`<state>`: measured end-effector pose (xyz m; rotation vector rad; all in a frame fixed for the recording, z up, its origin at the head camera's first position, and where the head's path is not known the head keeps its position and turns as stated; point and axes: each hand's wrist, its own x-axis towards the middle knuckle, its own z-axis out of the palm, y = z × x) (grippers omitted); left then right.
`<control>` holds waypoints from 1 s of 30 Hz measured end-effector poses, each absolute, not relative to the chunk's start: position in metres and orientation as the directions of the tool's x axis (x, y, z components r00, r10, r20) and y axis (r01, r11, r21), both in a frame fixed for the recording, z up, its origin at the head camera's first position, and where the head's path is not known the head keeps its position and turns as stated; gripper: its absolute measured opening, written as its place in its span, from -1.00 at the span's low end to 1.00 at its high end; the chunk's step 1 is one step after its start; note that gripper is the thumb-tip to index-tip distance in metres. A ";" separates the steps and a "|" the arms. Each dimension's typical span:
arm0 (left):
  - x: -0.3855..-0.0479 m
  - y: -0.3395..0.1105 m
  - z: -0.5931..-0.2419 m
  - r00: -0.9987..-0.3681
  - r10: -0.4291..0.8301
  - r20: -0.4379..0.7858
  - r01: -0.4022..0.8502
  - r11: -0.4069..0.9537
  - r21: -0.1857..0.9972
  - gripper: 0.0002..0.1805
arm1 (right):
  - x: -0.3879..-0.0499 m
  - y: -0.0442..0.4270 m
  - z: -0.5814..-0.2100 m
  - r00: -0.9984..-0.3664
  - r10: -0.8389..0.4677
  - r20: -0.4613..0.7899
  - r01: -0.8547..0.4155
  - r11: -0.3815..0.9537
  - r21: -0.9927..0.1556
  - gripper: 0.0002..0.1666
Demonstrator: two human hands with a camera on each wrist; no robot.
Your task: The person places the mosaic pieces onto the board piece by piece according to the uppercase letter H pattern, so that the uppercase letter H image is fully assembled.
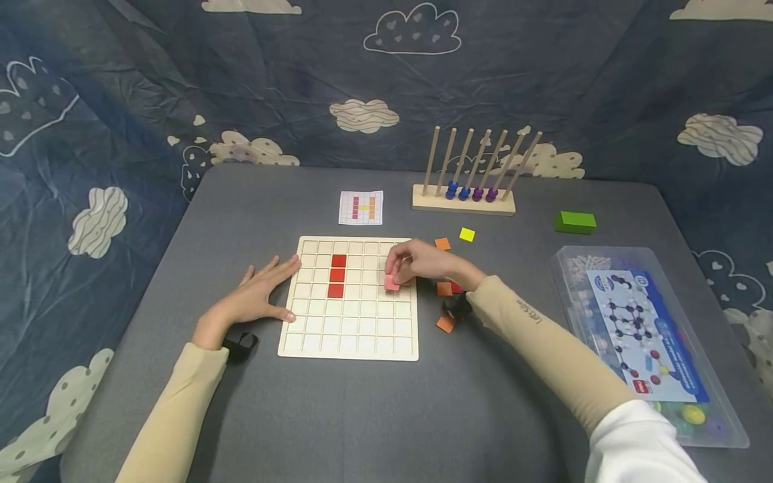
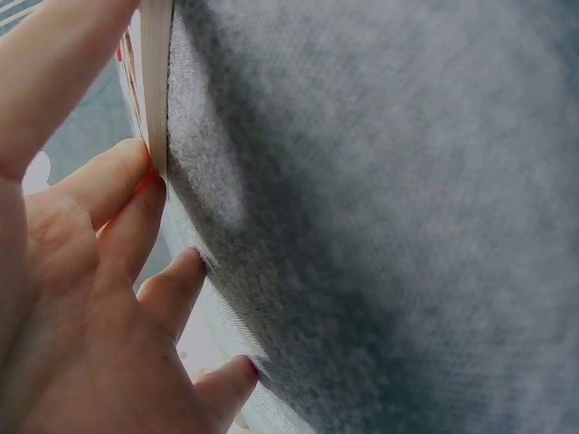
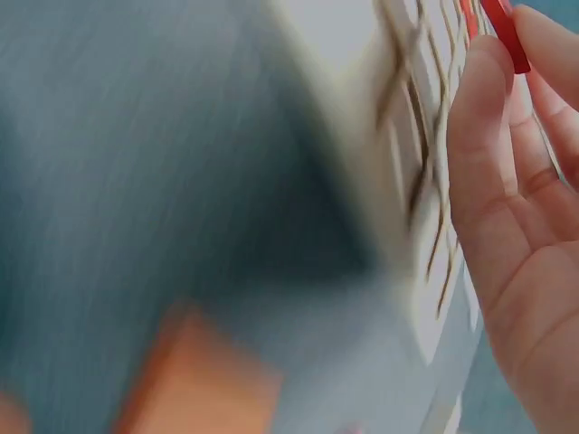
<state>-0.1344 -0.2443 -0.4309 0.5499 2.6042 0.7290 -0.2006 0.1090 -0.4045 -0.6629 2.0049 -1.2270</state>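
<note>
With my right hand [image 1: 418,261] I pinch a red tile [image 1: 391,284] between the thumb and the fingers; it is over the right part of the board [image 1: 348,327], and I cannot tell whether it touches the surface. My left hand [image 1: 258,298] is spread, and its fingers touch the left edge of the board. Three red tiles [image 1: 337,276] lie in one column on it. On the worktop [image 1: 338,419], orange tiles [image 1: 444,289] lie at the right of the board, and a card [image 1: 360,218] lies behind it.
</note>
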 end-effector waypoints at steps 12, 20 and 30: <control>-0.136 -0.244 -0.432 -0.850 0.453 -0.269 0.252 0.797 0.548 0.24 | -0.173 0.014 -0.415 -0.647 -0.727 -0.232 -0.240 0.483 -0.842 -0.86; -0.133 -0.243 -0.427 -0.854 0.448 -0.265 0.245 0.795 0.555 0.22 | -0.160 -0.002 -0.412 -0.705 -0.677 -0.212 -0.411 0.633 -0.656 -0.83; -0.134 -0.242 -0.428 -0.853 0.443 -0.277 0.238 0.801 0.549 0.23 | -0.165 0.016 -0.417 -0.694 -0.691 -0.201 -0.291 0.525 -0.800 -0.89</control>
